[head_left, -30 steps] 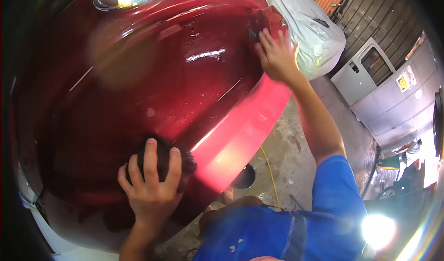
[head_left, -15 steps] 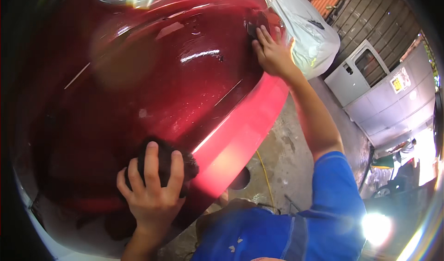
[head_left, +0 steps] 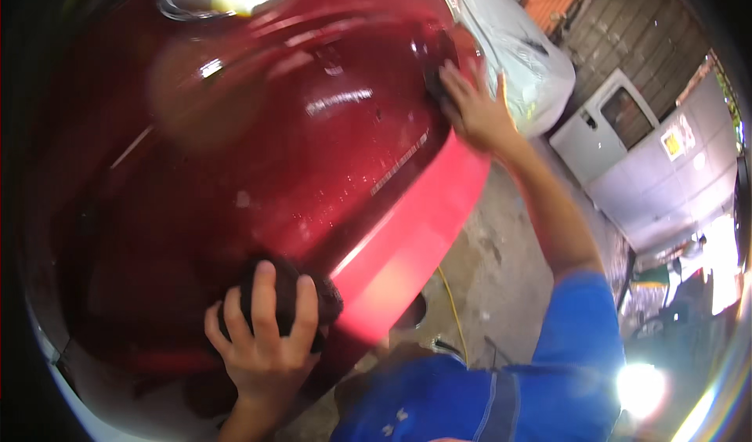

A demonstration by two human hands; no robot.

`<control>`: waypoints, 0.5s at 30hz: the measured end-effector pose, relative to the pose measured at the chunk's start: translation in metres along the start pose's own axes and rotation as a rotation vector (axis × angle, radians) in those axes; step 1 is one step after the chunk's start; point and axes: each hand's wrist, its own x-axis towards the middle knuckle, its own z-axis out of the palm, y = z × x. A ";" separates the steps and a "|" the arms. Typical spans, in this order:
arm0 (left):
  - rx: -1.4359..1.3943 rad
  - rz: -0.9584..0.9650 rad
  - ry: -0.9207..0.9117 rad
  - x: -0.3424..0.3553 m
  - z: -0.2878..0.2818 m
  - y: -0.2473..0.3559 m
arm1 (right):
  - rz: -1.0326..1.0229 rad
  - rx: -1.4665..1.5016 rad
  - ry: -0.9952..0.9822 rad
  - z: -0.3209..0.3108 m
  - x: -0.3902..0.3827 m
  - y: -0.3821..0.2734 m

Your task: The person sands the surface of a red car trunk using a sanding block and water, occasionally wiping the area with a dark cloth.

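Pad (head_left: pixel 286 297) — black, fuzzy — on glossy red bodywork (head_left: pixel 313 175)

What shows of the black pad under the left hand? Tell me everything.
The pad is black and looks soft and fuzzy, with a rounded right edge. It lies against the glossy red panel, beneath the left hand, whose spread fingers cover part of it; its underside is hidden.

R fingers (head_left: pixel 460 86) sl. lower (now blurry)
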 end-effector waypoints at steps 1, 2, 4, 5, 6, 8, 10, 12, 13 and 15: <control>-0.024 0.019 -0.027 0.003 0.001 0.003 | 0.041 -0.068 -0.033 0.006 0.015 0.017; -0.003 -0.002 -0.022 0.006 0.002 0.002 | 0.037 -0.056 -0.014 0.007 0.017 0.016; 0.007 0.011 -0.007 -0.003 0.003 0.002 | 0.042 -0.013 0.018 0.014 0.001 -0.001; 0.012 0.007 0.006 -0.003 0.004 0.004 | -0.008 -0.009 -0.007 0.005 -0.017 -0.011; 0.017 0.002 0.020 -0.002 0.004 0.004 | -0.003 -0.010 0.026 0.005 0.002 -0.006; -0.018 0.006 0.000 0.002 0.003 0.006 | 0.031 -0.043 0.021 0.008 0.011 0.014; 0.001 0.004 -0.017 0.003 0.003 0.001 | 0.033 -0.007 -0.045 0.008 0.003 0.014; -0.016 0.006 -0.012 -0.002 0.005 0.005 | 0.026 0.040 -0.077 0.006 0.007 0.011; -0.028 0.001 -0.002 -0.001 0.006 0.008 | 0.003 -0.011 -0.143 -0.007 -0.008 0.010; -0.026 -0.012 -0.026 0.006 0.003 0.005 | 0.002 -0.031 -0.121 -0.008 0.027 0.023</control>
